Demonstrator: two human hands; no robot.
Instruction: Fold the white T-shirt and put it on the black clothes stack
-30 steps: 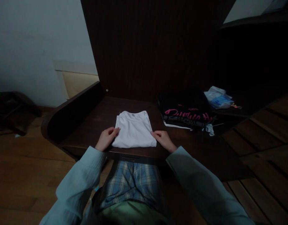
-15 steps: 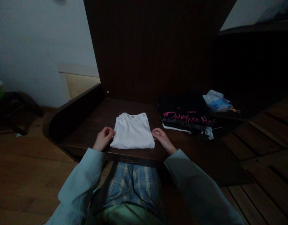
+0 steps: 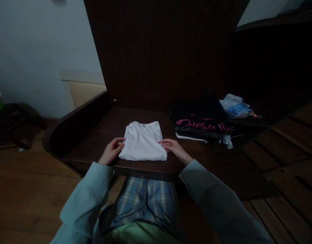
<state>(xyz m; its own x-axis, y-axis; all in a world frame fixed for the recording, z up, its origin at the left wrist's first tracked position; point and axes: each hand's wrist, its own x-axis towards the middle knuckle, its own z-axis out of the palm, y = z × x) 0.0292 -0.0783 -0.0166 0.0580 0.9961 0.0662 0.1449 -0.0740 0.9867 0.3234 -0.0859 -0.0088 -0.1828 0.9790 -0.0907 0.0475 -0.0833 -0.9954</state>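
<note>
A white T-shirt (image 3: pixel 144 144), folded into a neat rectangle, lies flat on the dark wooden desktop with its collar facing away from me. My left hand (image 3: pixel 111 150) is at its left edge, fingertips and thumb closed on the fabric there. On the opposite side, my right hand (image 3: pixel 175 149) has its fingers over the shirt's right edge, with the thumb mostly hidden below them, gripping the cloth. Both hands rest low, close to the desktop.
A stack of dark folded clothes (image 3: pixel 200 118) with pink lettering sits to the right. Beyond it lies a blue-and-white plastic packet (image 3: pixel 235 106). A raised side panel (image 3: pixel 74 120) bounds the desktop (image 3: pixel 95 135) on the left; a tall dark panel (image 3: pixel 166 54) stands behind.
My right hand has moved left, its fingers now over the shirt's right edge. My left fingers have shifted slightly onto the left edge. The shirt lies almost unchanged; the view has tilted slightly.
</note>
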